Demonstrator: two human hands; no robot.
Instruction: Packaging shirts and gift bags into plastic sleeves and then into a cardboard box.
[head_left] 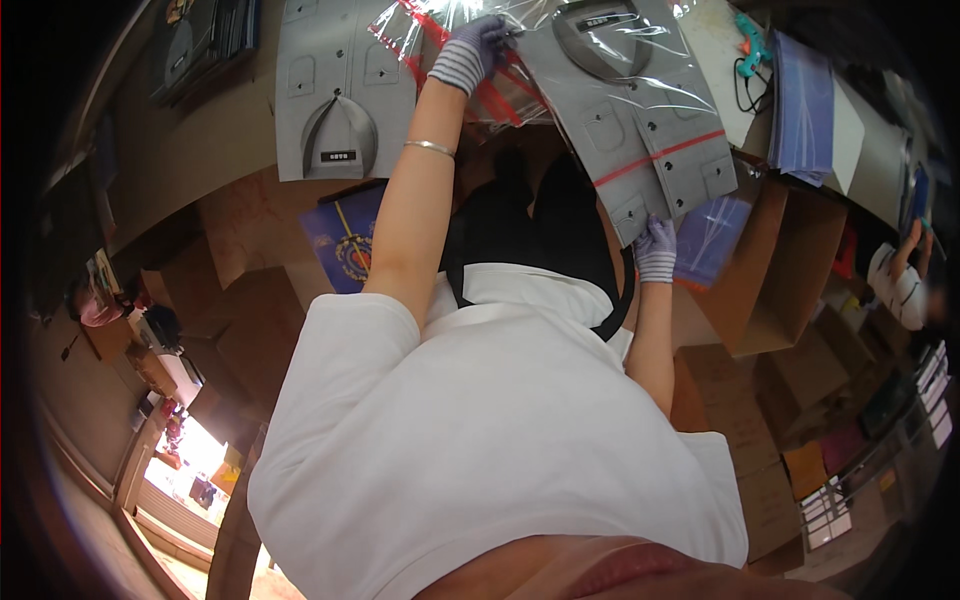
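Note:
My left hand (480, 52), in a lilac glove with a striped cuff, is closed on the edge of a clear plastic bag (490, 100) with red stripes. The bag's film runs over a flat grey shirt-shaped piece (625, 120) with a collar, buttons and pockets. My right hand (655, 248), gloved alike, pinches the lower edge of that piece, which tilts over the table's front edge. A second grey shirt-shaped piece (345, 95) lies on the table to the left of my left forearm, its collar toward me.
At the far right are a turquoise glue gun (750, 50) and a stack of blue printed sheets (802, 105). An open cardboard box (770, 265) stands below on the right. Dark flat pieces (205, 50) lie at the back left. Another person's hand (908, 250) shows at the right rim.

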